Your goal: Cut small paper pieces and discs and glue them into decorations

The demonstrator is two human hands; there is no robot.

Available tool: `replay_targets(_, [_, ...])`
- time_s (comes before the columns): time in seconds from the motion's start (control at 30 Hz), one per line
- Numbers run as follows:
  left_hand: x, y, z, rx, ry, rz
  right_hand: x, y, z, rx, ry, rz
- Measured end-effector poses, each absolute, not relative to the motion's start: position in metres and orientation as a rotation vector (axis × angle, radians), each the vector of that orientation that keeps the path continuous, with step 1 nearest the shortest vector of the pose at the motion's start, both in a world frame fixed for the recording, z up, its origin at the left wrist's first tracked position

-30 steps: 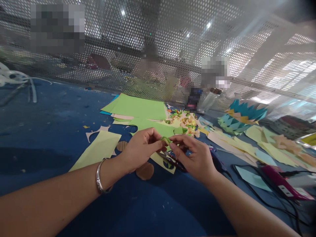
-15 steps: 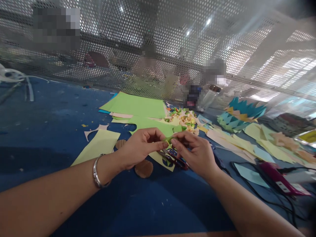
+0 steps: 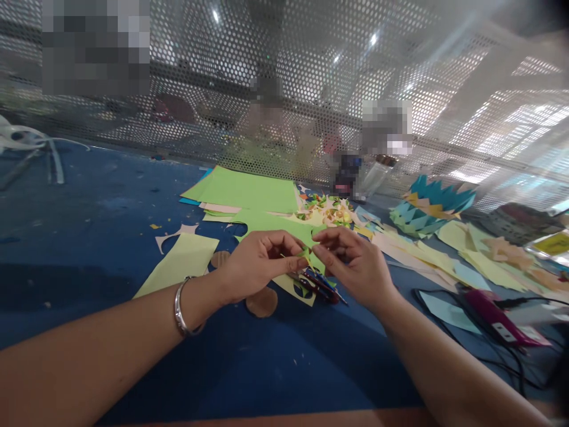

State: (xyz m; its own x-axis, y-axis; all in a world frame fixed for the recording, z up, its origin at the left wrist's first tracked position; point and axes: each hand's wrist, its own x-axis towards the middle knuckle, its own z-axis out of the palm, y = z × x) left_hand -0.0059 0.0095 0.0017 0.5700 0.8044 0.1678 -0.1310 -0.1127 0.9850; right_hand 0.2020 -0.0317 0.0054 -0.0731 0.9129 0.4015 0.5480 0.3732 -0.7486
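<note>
My left hand (image 3: 267, 261), with a silver bangle at its wrist, pinches a small green-and-yellow paper piece (image 3: 306, 256) between thumb and fingers. Just right of that piece, my right hand (image 3: 355, 261) has its thumb and index finger apart, with nothing visible between them. Scissors (image 3: 322, 283) lie below the hands on cut paper, partly hidden. A brown cardboard disc (image 3: 262, 302) rests under my left hand, and a second disc (image 3: 220, 259) shows behind its wrist. Beyond the hands is a green sheet (image 3: 284, 225) with curved cut-outs.
Green sheets (image 3: 253, 188) are stacked at the back, beside a pile of small curled paper pieces (image 3: 331, 209). A pale yellow sheet (image 3: 182, 267) lies left. To the right are paper strips (image 3: 413, 255), a zigzag-edged paper ring (image 3: 431, 207) and a magenta power strip (image 3: 498, 317) with cables.
My right hand has let go of the small paper piece and moved slightly right, its fingers parting. My left hand still pinches the piece. More of the scissors shows between the hands.
</note>
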Motion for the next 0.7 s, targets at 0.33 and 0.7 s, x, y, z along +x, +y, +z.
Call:
replay_targets(0.33, [-0.012,0.018,-0.007,1.837,0.69,1.05,0.283,-0.045,0.03,-1.841,-1.977,0.167])
replay_targets(0.7, [-0.01,0.016,-0.009,1.933,0.73,1.046,0.352,-0.068,-0.027,-2.146,-1.66,0.334])
